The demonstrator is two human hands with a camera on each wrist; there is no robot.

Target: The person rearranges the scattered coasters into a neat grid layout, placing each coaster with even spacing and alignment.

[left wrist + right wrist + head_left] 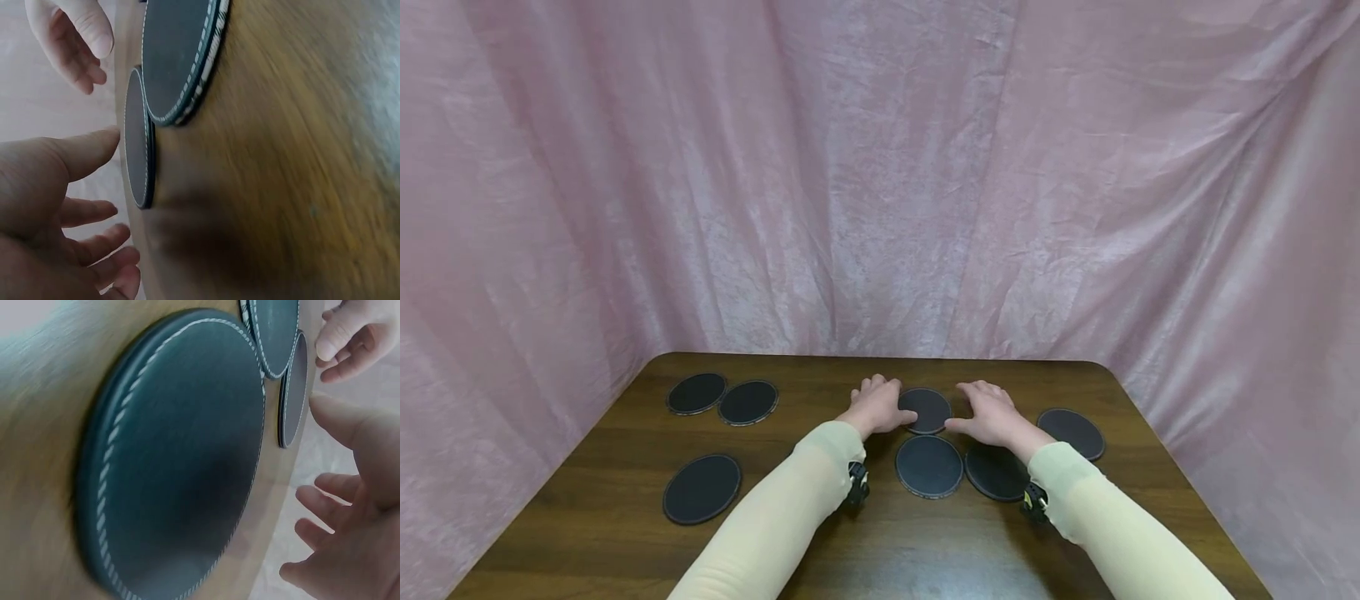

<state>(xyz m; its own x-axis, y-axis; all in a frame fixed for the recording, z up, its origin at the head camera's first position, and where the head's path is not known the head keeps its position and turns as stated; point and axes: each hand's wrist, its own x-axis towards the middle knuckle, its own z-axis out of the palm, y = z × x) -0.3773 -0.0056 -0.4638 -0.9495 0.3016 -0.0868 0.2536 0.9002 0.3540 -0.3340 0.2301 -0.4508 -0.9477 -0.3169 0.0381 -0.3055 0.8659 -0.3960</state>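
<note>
A round dark coaster with pale edge stitching lies flat between my two hands. On its left, my left hand has loosely spread fingers, and its thumb overlaps the coaster's edge in the head view; touching or hovering, I cannot tell. My right hand is on the other side, fingers spread and thumb pointing toward the same coaster; nothing is in its grasp. Directly nearer sits a second coaster, its rim meeting the first. A third coaster lies below the right wrist, partly covered in the head view.
Another coaster lies right of the right forearm. Over on the left are two coasters close together, one beside the other, and a single coaster nearer. The wooden table ends before a pink curtain.
</note>
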